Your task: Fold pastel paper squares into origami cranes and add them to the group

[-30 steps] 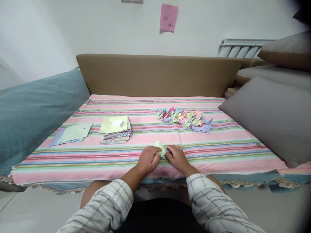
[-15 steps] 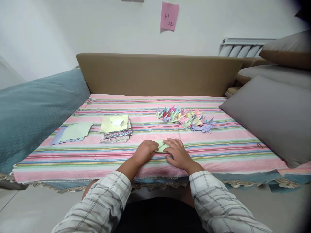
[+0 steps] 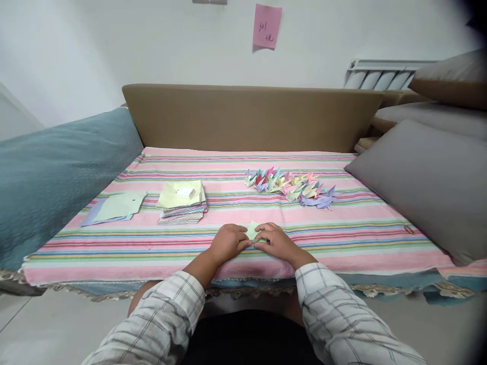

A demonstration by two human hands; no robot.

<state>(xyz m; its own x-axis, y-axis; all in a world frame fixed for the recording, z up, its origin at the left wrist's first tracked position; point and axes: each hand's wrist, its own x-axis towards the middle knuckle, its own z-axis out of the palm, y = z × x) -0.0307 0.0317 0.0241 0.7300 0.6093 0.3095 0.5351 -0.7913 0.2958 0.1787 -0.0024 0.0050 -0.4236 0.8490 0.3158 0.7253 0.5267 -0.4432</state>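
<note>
A small pale green folded paper (image 3: 252, 230) lies on the striped cloth (image 3: 342, 238) near its front edge. My left hand (image 3: 227, 243) is curled, with its fingertips pinching the paper's left side. My right hand (image 3: 277, 242) is curled over the paper's right side and presses it down. Most of the paper is hidden under my fingers. Farther back right lies a cluster of several coloured paper cranes (image 3: 291, 185). At the back left sits a stack of coloured paper squares (image 3: 182, 203) with a small white block (image 3: 185, 193) on top.
A few loose pale sheets (image 3: 116, 208) lie at the far left of the cloth. A teal cushion (image 3: 57, 172) borders the left, grey cushions (image 3: 422, 182) the right, and a tan backrest (image 3: 251, 116) the rear. A pink note (image 3: 267, 26) hangs on the wall.
The paper stood up between my fingers a second ago and now lies flat on the cloth. My right hand spread over it, then curled again beside my left.
</note>
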